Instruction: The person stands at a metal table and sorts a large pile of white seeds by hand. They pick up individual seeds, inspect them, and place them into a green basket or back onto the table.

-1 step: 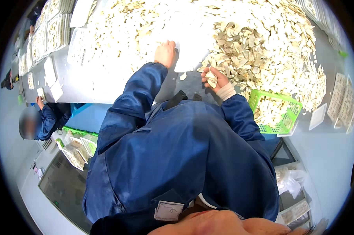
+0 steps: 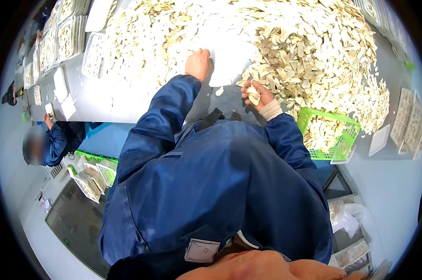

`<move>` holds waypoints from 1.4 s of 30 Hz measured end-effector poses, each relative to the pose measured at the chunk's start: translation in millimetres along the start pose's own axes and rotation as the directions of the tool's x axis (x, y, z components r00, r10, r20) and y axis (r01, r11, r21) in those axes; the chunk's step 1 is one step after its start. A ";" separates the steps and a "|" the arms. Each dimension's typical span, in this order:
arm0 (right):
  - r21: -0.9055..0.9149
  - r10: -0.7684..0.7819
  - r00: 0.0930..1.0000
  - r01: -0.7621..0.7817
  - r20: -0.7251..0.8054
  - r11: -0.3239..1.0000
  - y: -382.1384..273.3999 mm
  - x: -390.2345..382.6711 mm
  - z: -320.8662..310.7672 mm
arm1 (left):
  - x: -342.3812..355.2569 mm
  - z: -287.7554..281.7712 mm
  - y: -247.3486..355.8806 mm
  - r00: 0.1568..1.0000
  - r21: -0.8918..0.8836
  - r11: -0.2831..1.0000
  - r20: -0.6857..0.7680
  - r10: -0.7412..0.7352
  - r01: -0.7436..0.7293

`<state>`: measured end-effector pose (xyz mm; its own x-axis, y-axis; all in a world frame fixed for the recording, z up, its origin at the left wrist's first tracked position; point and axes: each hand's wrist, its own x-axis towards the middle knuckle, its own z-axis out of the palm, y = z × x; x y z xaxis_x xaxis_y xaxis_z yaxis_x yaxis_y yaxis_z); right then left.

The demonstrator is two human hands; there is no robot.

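My left hand [image 2: 197, 63] is at the left edge of a white sheet [image 2: 228, 60], beside pale slices; its fingers curl down together, and what lies under them is hidden. My right hand [image 2: 257, 98], its wrist wrapped in a beige band, is closed round a few pale dried slices [image 2: 253, 93], at the edge of a large heap of similar slices [image 2: 304, 56]. A lone slice [image 2: 219, 92] lies on the grey table [image 2: 94, 109] between my hands. A green basket [image 2: 327, 147] holding slices stands just right of my right wrist.
Stacked white trays [image 2: 68, 37] with pieces line the upper left. A co-worker [image 2: 52, 142] in blue is at the left, a hand on a small object. Racks with green sides [image 2: 94, 177] stand below. Pale trays [image 2: 402, 126] and a lid [image 2: 379, 140] are at the right.
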<state>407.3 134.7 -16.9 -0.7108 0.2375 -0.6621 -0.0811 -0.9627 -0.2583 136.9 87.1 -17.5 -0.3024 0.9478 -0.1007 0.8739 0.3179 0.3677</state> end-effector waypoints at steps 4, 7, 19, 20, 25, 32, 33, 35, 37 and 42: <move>-0.010 -0.003 1.000 0.003 0.008 1.000 4.9 -5.9 -1.1 | -10.7 16.1 -33.4 0.983 -0.070 0.991 -0.134 -0.125 0.116; -0.004 -0.013 1.000 0.013 -0.007 1.000 9.0 -10.0 -7.3 | -13.5 11.6 -48.7 0.953 -0.137 0.973 -0.213 -0.214 0.188; -0.016 -0.063 0.997 0.062 -0.045 0.998 14.9 -29.6 -0.2 | -6.3 19.5 -40.0 0.997 0.138 0.989 -0.072 -0.038 0.047; -0.008 -0.065 0.996 0.065 -0.060 0.998 13.6 -32.7 3.0 | -5.4 18.3 -37.7 0.999 0.160 0.987 -0.032 -0.027 0.032; -0.024 -0.062 0.996 0.061 -0.061 0.998 16.9 -31.3 3.7 | -3.0 14.2 -34.0 0.993 0.105 0.988 -0.039 -0.113 0.117; -0.080 -0.013 0.997 0.007 -0.072 0.997 15.4 -17.1 15.7 | -30.7 -23.5 14.4 0.999 -0.313 0.950 0.046 -0.009 0.023; -0.084 0.002 0.995 -0.010 -0.102 0.996 15.8 -16.9 25.9 | -41.9 -29.8 28.0 0.997 -0.451 0.891 0.033 0.071 -0.049; -0.061 0.037 0.997 -0.041 -0.067 0.997 15.4 -10.1 34.8 | -64.8 -40.2 49.3 0.966 -0.576 0.783 -0.047 0.253 -0.232; -0.023 0.034 0.999 -0.033 0.012 0.999 19.7 0.6 28.3 | -85.0 -69.4 61.0 0.966 -0.620 0.752 -0.038 0.255 -0.223; 0.046 0.125 0.979 -0.133 0.158 0.990 17.1 3.8 45.6 | -109.2 -64.7 6.3 0.990 -0.807 0.572 0.123 -0.075 0.144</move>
<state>371.4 113.2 8.3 -0.8170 0.0922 -0.5692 -0.0177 -0.9907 -0.1349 150.8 -15.8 55.7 -0.3174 0.9171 -0.2412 0.1494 0.2995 0.9423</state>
